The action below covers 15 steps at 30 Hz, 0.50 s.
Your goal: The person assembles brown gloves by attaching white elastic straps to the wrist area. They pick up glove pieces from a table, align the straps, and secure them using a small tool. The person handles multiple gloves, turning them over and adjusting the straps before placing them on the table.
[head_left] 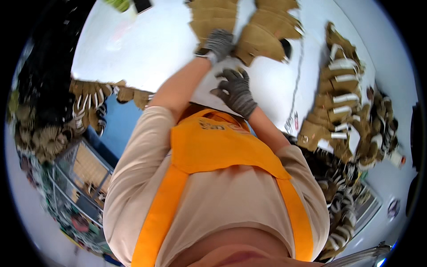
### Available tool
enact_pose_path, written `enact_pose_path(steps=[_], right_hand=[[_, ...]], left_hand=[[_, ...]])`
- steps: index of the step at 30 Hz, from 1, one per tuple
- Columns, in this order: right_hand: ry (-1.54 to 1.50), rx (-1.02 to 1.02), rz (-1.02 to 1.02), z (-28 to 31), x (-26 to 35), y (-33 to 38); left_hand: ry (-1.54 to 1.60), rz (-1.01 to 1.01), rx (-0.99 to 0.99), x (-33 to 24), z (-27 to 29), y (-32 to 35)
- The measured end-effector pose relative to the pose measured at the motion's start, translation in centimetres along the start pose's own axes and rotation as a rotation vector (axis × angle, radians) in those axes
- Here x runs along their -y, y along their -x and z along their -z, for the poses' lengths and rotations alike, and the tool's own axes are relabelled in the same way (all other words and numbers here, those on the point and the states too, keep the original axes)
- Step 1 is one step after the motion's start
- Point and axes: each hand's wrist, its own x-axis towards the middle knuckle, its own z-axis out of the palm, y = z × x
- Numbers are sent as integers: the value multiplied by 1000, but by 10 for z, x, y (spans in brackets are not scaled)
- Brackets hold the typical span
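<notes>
My left hand [219, 44], in a grey knit glove, reaches across the white table to the near end of a row of overlapping brown fabric pieces [212, 18]. Its fingers appear to lie on the lowest piece, close together and slightly blurred. Closer to my body, my right hand [238, 92], also gloved in grey, hovers over the tabletop with fingers spread and nothing in them. Just beyond it on the right lies a second row of overlapping brown pieces [262, 42], with a dark patch showing at its right side.
The white table [133, 53] has a dark line drawn on its right part. More brown pieces with white strips [340, 100] line its right edge. Others hang along the left edge [91, 95]. A metal rack [82, 178] stands at left. A dark flat object [142, 5] lies far left.
</notes>
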Motion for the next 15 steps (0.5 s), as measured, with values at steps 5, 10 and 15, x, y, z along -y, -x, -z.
enact_pose_path(steps=[5, 10, 15], right_hand=[[-418, -112, -731, -13, -73, 14], [476, 54, -377, 13, -92, -23], [194, 29, -481, 3, -123, 4]], left_hand=[[-165, -97, 215, -5, 26, -7], [-196, -72, 60, -2, 21, -6], [-327, -136, 266, 17, 52, 14]])
